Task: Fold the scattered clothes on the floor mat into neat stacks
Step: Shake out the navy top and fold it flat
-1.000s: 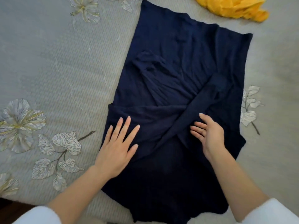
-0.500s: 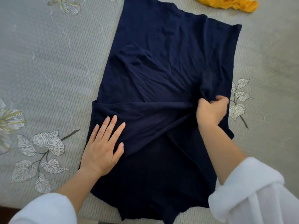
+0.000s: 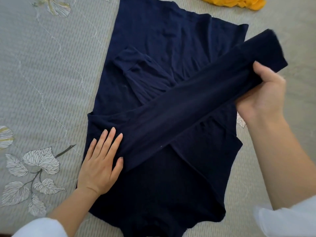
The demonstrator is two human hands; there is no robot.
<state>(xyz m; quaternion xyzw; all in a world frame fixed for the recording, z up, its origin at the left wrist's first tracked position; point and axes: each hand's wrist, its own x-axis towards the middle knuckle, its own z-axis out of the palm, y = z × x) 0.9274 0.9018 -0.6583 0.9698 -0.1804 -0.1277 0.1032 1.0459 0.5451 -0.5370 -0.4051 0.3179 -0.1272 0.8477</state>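
A navy blue long-sleeved garment (image 3: pixel 159 36) lies spread on the grey floor mat (image 3: pixel 51 74), its sides folded inward. One navy sleeve (image 3: pixel 188 106) runs diagonally from lower left to upper right, lifted off the body. My right hand (image 3: pixel 263 98) grips this sleeve near its cuff, beyond the garment's right edge. My left hand (image 3: pixel 100 161) lies flat with fingers spread on the garment's lower left part, at the base of the sleeve. The other sleeve lies bunched across the middle.
A crumpled yellow cloth (image 3: pixel 234 2) sits at the top right edge of the view. The mat has embroidered leaves (image 3: pixel 39 166) at the lower left and flower patterns (image 3: pixel 58 7) at the top left. Bare mat stretches to the left and right of the garment.
My right hand went from resting on the sleeve to gripping it, then pulled it up and out to the right. My left hand stayed pressed flat on the garment.
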